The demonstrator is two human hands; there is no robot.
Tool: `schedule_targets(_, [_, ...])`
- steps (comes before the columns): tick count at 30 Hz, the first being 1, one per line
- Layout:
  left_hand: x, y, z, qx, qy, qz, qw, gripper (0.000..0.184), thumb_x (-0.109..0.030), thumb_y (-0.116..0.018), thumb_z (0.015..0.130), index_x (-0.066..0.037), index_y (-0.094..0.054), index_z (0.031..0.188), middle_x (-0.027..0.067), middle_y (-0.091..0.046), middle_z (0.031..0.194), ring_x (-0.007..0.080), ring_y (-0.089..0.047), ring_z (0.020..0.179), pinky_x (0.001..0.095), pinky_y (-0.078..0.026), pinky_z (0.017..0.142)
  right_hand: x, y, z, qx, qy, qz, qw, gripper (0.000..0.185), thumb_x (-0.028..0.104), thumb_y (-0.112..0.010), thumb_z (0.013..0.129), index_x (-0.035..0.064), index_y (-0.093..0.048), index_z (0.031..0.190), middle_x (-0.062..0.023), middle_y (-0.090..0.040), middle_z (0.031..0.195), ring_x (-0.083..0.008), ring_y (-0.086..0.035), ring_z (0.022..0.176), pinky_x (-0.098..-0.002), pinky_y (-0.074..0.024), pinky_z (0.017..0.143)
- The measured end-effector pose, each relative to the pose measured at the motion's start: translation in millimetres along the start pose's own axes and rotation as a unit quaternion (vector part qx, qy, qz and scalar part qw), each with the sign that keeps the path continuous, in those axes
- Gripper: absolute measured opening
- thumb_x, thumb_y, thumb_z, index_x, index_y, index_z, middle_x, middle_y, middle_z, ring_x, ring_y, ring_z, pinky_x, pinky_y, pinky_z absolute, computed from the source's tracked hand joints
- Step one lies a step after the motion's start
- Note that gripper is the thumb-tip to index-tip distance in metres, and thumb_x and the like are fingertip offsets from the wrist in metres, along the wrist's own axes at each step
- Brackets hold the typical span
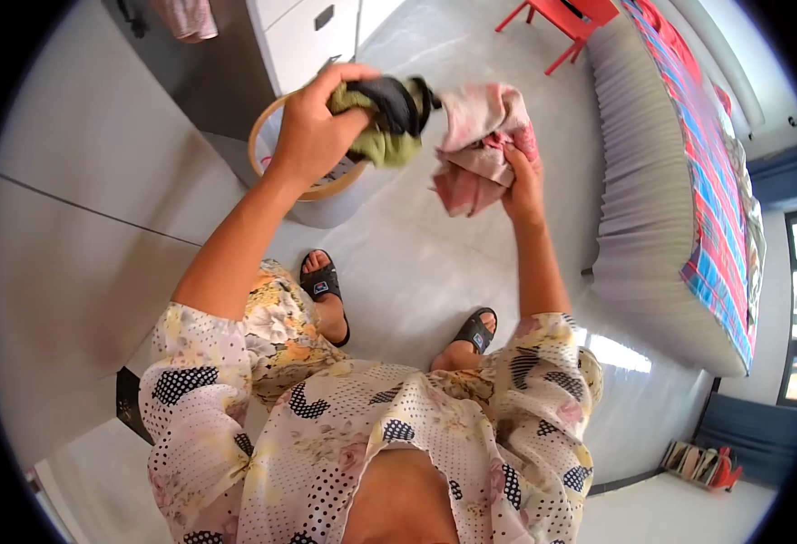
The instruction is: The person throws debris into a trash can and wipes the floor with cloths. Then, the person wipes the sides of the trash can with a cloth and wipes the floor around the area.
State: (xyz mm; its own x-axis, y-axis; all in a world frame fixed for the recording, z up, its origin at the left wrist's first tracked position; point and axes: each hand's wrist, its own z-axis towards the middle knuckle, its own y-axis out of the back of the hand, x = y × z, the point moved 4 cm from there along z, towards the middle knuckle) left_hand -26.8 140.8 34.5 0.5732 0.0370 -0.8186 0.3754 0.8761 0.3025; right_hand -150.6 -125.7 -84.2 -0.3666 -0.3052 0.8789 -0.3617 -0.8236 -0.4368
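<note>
My left hand (312, 131) is closed round a bunched green and black cloth (389, 136), with the fingers over its top. Opposite it, my right hand (523, 186) grips a crumpled pink and white patterned cloth (484, 122) by its lower right side. Both cloths are held up in front of me, a small gap apart, and are slightly blurred. Below my left hand stands a round bin (330, 207) with a tan rim, partly covered by the hand and the green cloth. Something patterned shows inside it, but I cannot make out what.
A white drawer cabinet (303, 45) stands behind the bin. On the right is a bed (643, 172) with a pleated grey skirt and a checked cover. A red chair (566, 23) stands at the far end. My feet in black sandals (326, 281) are on the grey floor (398, 272).
</note>
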Motion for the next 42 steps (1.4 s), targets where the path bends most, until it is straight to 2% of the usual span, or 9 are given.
schedule_targets(3, [29, -47, -22, 0.146, 0.056, -0.075, 0.985, 0.033, 0.004, -0.060, 0.077, -0.005, -0.063, 0.109, 0.0030, -0.067, 0.094, 0.0096, -0.062, 0.087, 0.0254, -0.050, 0.078, 8, 100, -9, -0.056, -0.124, -0.183, 0.974, 0.033, 0.011, -0.058, 0.091, -0.0014, -0.058, 0.121, -0.0088, -0.066, 0.109, -0.0188, -0.064, 0.097, -0.0324, -0.0513, 0.087])
schedule_targets(6, [54, -78, -59, 0.278, 0.117, -0.089, 0.949, 0.031, -0.002, -0.063, 0.076, -0.007, -0.063, 0.106, 0.0044, -0.067, 0.083, 0.0110, -0.061, 0.077, 0.0274, -0.050, 0.071, 39, 145, -37, -0.023, -0.171, -0.477, 0.862, 0.035, 0.017, -0.064, 0.082, 0.0053, -0.065, 0.115, -0.0080, -0.069, 0.103, -0.0170, -0.065, 0.094, -0.0309, -0.0505, 0.086])
schedule_targets(9, [77, -102, -95, 0.432, 0.148, 0.008, 0.890, 0.035, -0.005, -0.062, 0.074, -0.009, -0.062, 0.109, 0.0067, -0.066, 0.089, 0.0132, -0.062, 0.083, 0.0291, -0.049, 0.074, 52, 195, -70, 0.040, -0.226, -0.576, 0.785, 0.039, 0.017, -0.064, 0.078, 0.0077, -0.065, 0.116, -0.0090, -0.070, 0.103, -0.0171, -0.065, 0.095, -0.0311, -0.0498, 0.087])
schedule_targets(14, [133, -134, -177, 0.590, 0.189, 0.126, 0.775, 0.036, -0.010, -0.066, 0.072, -0.009, -0.062, 0.108, 0.0140, -0.068, 0.087, 0.0252, -0.066, 0.076, 0.0370, -0.052, 0.069, 25, 263, -132, -0.020, -0.270, -0.526, 0.806, 0.039, 0.014, -0.062, 0.079, 0.0058, -0.065, 0.116, -0.0110, -0.070, 0.101, -0.0167, -0.064, 0.098, -0.0313, -0.0492, 0.088])
schedule_targets(20, [239, -152, -332, 0.568, 0.163, 0.163, 0.790, 0.050, -0.023, -0.073, 0.075, -0.008, -0.055, 0.119, 0.0187, -0.057, 0.112, 0.0375, -0.061, 0.099, 0.0452, -0.050, 0.082, -74, 368, -237, -0.228, -0.205, -0.438, 0.845, 0.036, 0.009, -0.060, 0.082, 0.0013, -0.061, 0.118, -0.0081, -0.068, 0.103, -0.0165, -0.063, 0.098, -0.0299, -0.0481, 0.089])
schedule_targets(22, [228, -167, -370, 0.542, 0.353, 0.344, 0.681, 0.067, -0.034, -0.075, 0.078, -0.005, -0.043, 0.130, 0.0243, -0.050, 0.120, 0.0443, -0.059, 0.097, 0.0487, -0.049, 0.085, -99, 378, -269, -0.296, -0.200, -0.380, 0.853, 0.036, 0.007, -0.059, 0.084, -0.0010, -0.059, 0.119, -0.0079, -0.067, 0.106, -0.0164, -0.062, 0.099, -0.0291, -0.0472, 0.091])
schedule_targets(25, [229, -174, -386, 0.497, 0.388, 0.368, 0.683, 0.076, -0.039, -0.074, 0.079, -0.004, -0.035, 0.134, 0.0298, -0.045, 0.123, 0.0495, -0.056, 0.100, 0.0525, -0.047, 0.088, -149, 400, -323, -0.391, -0.131, -0.201, 0.889, 0.031, 0.002, -0.057, 0.088, -0.0022, -0.057, 0.119, -0.0089, -0.066, 0.108, -0.0162, -0.062, 0.100, -0.0280, -0.0466, 0.091])
schedule_targets(32, [271, -202, -339, 0.323, 0.461, 0.392, 0.728, 0.078, -0.037, -0.081, 0.071, 0.002, -0.038, 0.124, 0.0276, -0.047, 0.120, 0.0491, -0.048, 0.111, 0.0526, -0.045, 0.092, -147, 396, -329, -0.429, -0.166, -0.240, 0.855, 0.035, 0.006, -0.059, 0.088, -0.0005, -0.056, 0.122, -0.0074, -0.062, 0.113, -0.0153, -0.058, 0.102, -0.0284, -0.0451, 0.092])
schedule_targets(42, [302, -287, -225, 0.344, 0.308, 0.397, 0.793, 0.068, -0.029, -0.084, 0.068, 0.001, -0.045, 0.116, 0.0231, -0.049, 0.111, 0.0423, -0.051, 0.106, 0.0488, -0.048, 0.087, -146, 394, -334, -0.426, -0.159, -0.266, 0.850, 0.039, 0.007, -0.059, 0.087, -0.0026, -0.054, 0.124, -0.0084, -0.060, 0.115, -0.0163, -0.057, 0.104, -0.0292, -0.0442, 0.093])
